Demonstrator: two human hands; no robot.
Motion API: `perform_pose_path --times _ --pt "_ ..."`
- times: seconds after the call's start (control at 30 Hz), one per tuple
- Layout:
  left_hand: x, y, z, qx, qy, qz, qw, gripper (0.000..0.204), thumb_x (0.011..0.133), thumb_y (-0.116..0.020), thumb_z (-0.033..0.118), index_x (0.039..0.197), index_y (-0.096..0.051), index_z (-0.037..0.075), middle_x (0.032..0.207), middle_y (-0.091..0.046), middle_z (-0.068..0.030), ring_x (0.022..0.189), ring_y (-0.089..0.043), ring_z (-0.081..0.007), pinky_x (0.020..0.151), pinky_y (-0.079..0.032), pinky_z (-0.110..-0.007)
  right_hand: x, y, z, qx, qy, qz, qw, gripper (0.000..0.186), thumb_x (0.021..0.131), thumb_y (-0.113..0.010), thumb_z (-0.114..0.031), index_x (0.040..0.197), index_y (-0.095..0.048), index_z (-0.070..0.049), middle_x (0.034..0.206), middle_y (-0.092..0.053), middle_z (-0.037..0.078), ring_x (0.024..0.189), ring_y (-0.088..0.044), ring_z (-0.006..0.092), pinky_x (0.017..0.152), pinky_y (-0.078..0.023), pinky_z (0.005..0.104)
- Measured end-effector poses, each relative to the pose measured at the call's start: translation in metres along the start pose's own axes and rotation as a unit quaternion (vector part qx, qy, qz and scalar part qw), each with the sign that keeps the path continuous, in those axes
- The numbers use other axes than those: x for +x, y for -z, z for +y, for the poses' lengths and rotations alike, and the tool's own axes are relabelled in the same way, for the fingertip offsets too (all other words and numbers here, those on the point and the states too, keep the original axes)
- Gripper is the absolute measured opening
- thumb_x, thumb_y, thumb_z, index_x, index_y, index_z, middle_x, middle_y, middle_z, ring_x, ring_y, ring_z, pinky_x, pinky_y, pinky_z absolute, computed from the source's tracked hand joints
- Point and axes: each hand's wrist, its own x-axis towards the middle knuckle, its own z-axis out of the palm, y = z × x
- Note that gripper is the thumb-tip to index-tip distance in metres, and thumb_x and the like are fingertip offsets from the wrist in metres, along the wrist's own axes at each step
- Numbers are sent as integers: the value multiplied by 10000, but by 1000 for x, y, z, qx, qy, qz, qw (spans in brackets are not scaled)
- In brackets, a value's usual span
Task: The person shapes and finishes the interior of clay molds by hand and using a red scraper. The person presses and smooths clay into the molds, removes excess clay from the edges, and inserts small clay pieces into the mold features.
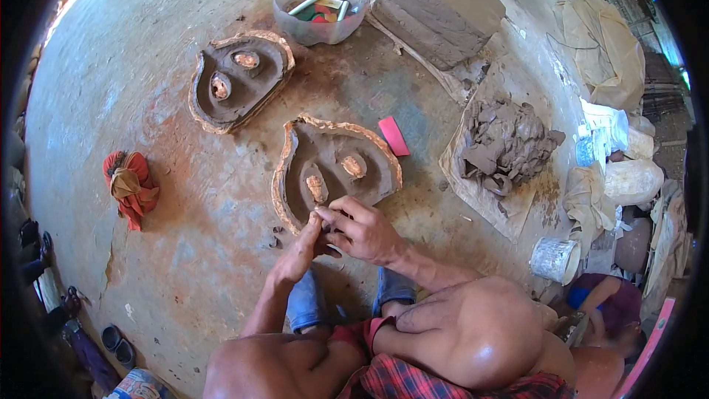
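Note:
My left hand and my right hand meet at the near edge of a heart-like clay mould. Fingers and thumbs of both hands are pinched together; a bit of dark clay may be between them, but it is too small to make out. Grey clay lines the mould inside a rough orange-brown rim, and two oval mounds with orange-brown tops rise within it. The left mound is just beyond my fingertips. Farther left lies a second mould of like shape, also with two mounds.
A pink flat piece lies beside the nearer mould. Behind stand a clear plastic bowl with tools and a big clay block. Loose clay is heaped at right, near a white bucket. A red cloth bundle sits left.

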Motion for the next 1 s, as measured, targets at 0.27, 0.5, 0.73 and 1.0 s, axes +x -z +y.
perform_pose_path --times 0.27,0.5,0.73,1.0 --pt "-6 19 24 102 -102 149 978 367 1070 -619 320 1251 -698 10 1098 -778 -102 832 -725 -147 651 -511 -268 -29 35 46 13 -162 82 983 307 929 -777 -133 1210 -733 -18 996 -731 170 861 -736 336 804 -612 424" --pt "11 74 -16 150 -167 484 846 437 1080 -614 391 1340 -650 42 1196 -691 -108 1068 -656 -184 834 -545 -338 -46 75 95 -40 -342 242 907 273 944 -741 -74 1205 -753 3 988 -762 165 826 -734 243 721 -581 363" --pt "29 58 -70 109 -108 386 909 491 1148 -452 436 1122 -678 0 840 -582 -27 719 -514 -117 653 -439 -313 -46 52 85 22 -346 188 919 339 939 -762 -59 1271 -736 2 1002 -792 113 820 -714 117 739 -572 302" --pt "26 37 -74 168 -125 425 881 387 1156 -435 334 1200 -639 8 868 -572 -39 786 -495 -150 723 -438 -346 -33 26 73 -63 -288 181 938 315 887 -796 -68 1188 -727 -3 1020 -764 195 865 -754 344 750 -585 422"
